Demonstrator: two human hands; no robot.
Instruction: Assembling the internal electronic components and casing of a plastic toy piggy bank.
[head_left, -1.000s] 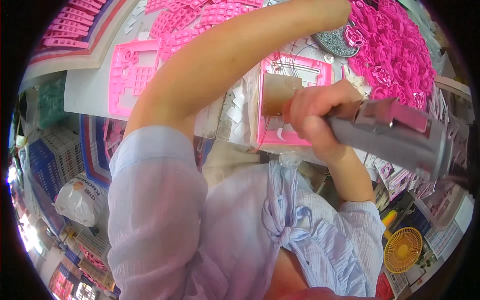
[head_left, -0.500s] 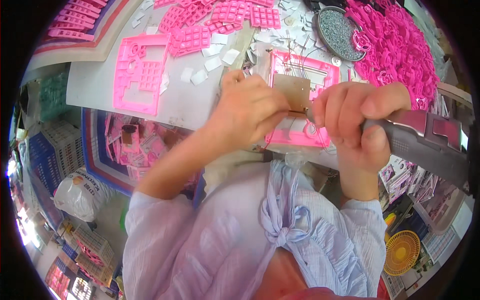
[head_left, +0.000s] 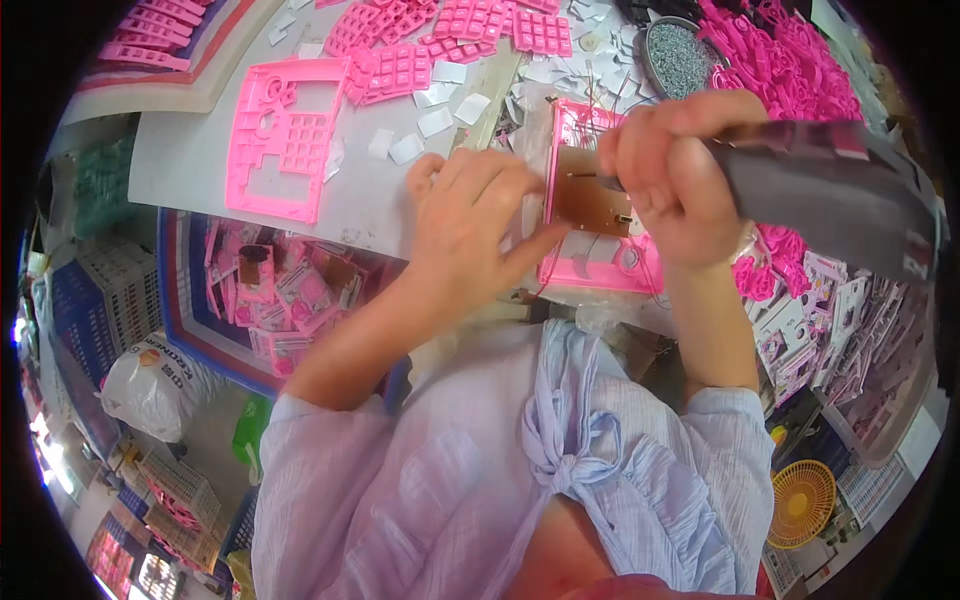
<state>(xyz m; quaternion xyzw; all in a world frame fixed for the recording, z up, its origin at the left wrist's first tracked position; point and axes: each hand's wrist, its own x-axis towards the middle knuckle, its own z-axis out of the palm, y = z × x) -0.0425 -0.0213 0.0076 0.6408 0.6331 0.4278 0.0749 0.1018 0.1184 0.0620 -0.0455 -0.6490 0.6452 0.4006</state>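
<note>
My right hand [head_left: 675, 185] is wrapped round a dark grey power screwdriver [head_left: 810, 185], whose thin bit points left over a brown circuit board [head_left: 592, 212]. From this angle I cannot tell whether the tip touches the board. The board sits inside a pink plastic housing [head_left: 598, 275] with thin wires, partly covered by my right hand. At the housing's left side is my left hand [head_left: 470, 215], its fingers spread and holding nothing visible, the thumb reaching toward the board's near left corner. Another pink housing [head_left: 242, 180], with cut-outs, lies to the left.
Pink keypad pieces [head_left: 400, 75] and white paper squares [head_left: 435, 122] are scattered at the back. A round dish of small screws [head_left: 680, 60] stands beside a heap of pink parts [head_left: 790, 65]. A blue-rimmed bin [head_left: 180, 300] of pink assemblies sits below the table's left edge.
The screwdriver and my right hand have moved up and slightly left, the bit now crossing the board's upper part. My left hand's fingers have opened and drawn back left from the board.
</note>
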